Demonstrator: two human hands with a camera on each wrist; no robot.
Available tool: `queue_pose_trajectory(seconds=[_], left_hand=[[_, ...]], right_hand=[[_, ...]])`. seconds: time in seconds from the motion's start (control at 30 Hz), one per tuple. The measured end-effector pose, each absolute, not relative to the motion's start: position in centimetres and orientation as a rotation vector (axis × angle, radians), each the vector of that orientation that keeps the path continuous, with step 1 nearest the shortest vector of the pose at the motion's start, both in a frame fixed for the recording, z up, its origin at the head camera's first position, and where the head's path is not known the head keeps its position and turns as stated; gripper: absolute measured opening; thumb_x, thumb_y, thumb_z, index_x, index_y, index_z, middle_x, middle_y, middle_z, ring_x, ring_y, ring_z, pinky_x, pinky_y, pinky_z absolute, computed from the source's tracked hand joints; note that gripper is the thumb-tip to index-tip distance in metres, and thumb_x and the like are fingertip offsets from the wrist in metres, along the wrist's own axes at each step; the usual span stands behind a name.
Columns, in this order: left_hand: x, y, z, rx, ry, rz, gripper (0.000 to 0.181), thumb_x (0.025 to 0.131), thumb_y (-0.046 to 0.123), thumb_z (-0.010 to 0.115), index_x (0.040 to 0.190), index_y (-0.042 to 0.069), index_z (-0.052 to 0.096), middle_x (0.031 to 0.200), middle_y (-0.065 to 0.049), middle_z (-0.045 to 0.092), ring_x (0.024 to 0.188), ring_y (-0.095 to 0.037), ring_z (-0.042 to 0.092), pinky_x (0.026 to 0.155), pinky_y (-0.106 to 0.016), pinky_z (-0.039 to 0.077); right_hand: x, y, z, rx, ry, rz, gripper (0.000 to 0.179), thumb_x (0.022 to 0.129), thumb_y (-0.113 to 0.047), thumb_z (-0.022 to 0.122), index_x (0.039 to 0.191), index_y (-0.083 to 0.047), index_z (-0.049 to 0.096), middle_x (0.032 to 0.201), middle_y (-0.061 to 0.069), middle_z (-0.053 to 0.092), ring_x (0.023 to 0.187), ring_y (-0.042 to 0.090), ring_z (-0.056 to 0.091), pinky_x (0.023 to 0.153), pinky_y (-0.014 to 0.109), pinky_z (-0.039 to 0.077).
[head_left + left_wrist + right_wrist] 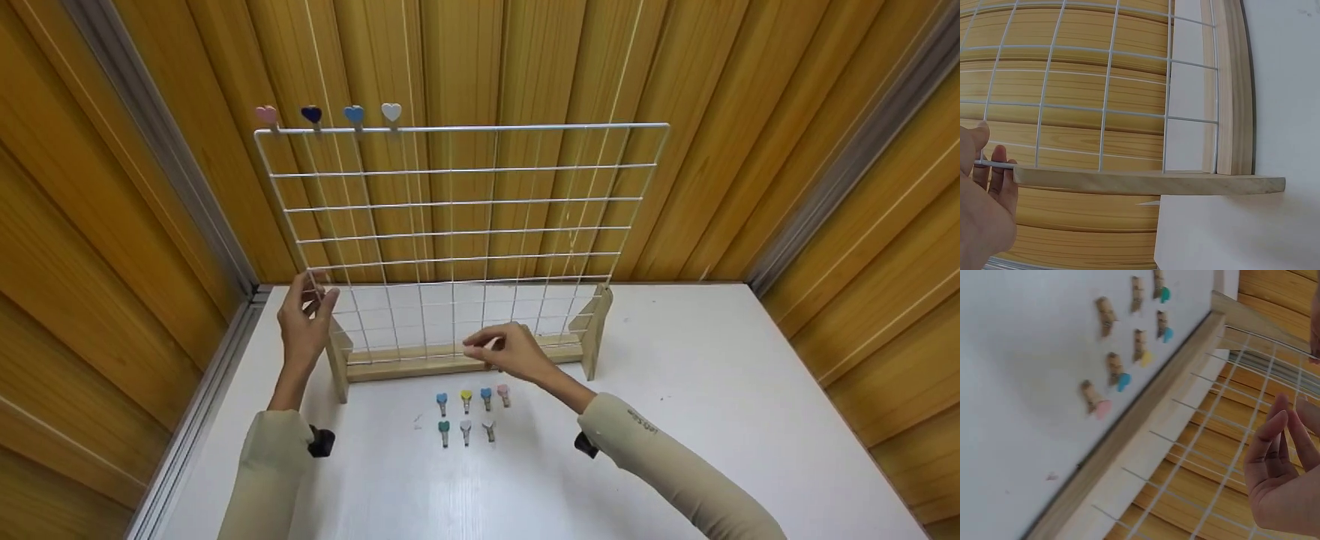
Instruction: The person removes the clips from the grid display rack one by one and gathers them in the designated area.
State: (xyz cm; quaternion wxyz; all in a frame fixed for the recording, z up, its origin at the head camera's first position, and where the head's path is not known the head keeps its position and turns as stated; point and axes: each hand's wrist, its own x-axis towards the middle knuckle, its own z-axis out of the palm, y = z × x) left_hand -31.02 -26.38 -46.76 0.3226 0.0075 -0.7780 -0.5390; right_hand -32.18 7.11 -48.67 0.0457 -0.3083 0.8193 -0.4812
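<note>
A white wire grid panel (pixel 469 202) stands upright in a wooden base (pixel 420 367). My left hand (pixel 304 319) grips its left edge wire just above the wooden side piece; the left wrist view shows the thumb in front of the wire (pixel 995 163) and fingers behind. In front of the panel's lower part, my right hand (pixel 514 352) hovers with loosely bent fingers. The right wrist view shows nothing between its thumb and fingertips (pixel 1280 417). Along the top wire sit several heart clothespins, among them a pink one (pixel 266 115) and a white one (pixel 391 112).
On the white table (pixel 675 450), several small wooden clothespins with hearts lie in two rows before the base, including a yellow one (pixel 466 399), a green one (pixel 444 431) and a pink one (pixel 504 394). Wood-patterned walls (pixel 750 135) enclose the table.
</note>
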Motion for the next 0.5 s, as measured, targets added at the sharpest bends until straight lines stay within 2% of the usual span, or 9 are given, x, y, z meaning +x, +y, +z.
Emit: queue_pose_trajectory(seconds=[0.1, 0.27, 0.3, 0.5], left_hand=[[-30.9, -26.6, -46.6, 0.052, -2.087, -1.384, 0.035, 0.101, 0.013, 0.065, 0.134, 0.005, 0.059, 0.112, -0.016, 0.063, 0.104, -0.019, 0.059, 0.093, -0.013, 0.049], [-30.9, -26.3, -46.7, 0.076, -2.108, -1.375, 0.034, 0.1, 0.011, 0.066, 0.133, 0.006, 0.059, 0.11, -0.014, 0.062, 0.105, -0.018, 0.06, 0.101, -0.032, 0.054], [-30.9, -26.3, -46.7, 0.076, -2.107, -1.373, 0.034, 0.1, 0.011, 0.066, 0.133, 0.006, 0.059, 0.11, -0.014, 0.062, 0.105, -0.018, 0.06, 0.101, -0.031, 0.054], [-30.9, -26.6, -46.5, 0.05, -2.098, -1.369, 0.033, 0.099, 0.009, 0.066, 0.131, 0.004, 0.06, 0.108, -0.014, 0.061, 0.104, -0.019, 0.06, 0.092, -0.014, 0.05]], right_hand=[[-32.6, 5.8, -45.4, -0.981, 2.525, -1.496, 0.022, 0.097, -0.017, 0.072, 0.113, -0.004, 0.077, 0.105, 0.016, 0.076, 0.069, 0.025, 0.07, 0.056, 0.017, 0.051], [-33.3, 5.0, -39.8, -1.076, 2.538, -1.588, 0.022, 0.097, -0.014, 0.071, 0.115, -0.003, 0.075, 0.106, 0.018, 0.076, 0.072, 0.036, 0.071, 0.053, 0.02, 0.052], [-33.4, 4.8, -38.8, -1.092, 2.54, -1.603, 0.022, 0.097, -0.014, 0.071, 0.115, -0.003, 0.075, 0.106, 0.017, 0.076, 0.072, 0.036, 0.071, 0.054, 0.02, 0.052], [-33.8, 3.5, -33.6, -1.258, 2.619, -1.664, 0.024, 0.096, -0.011, 0.072, 0.117, -0.001, 0.073, 0.11, 0.016, 0.075, 0.069, 0.014, 0.067, 0.061, 0.02, 0.055]])
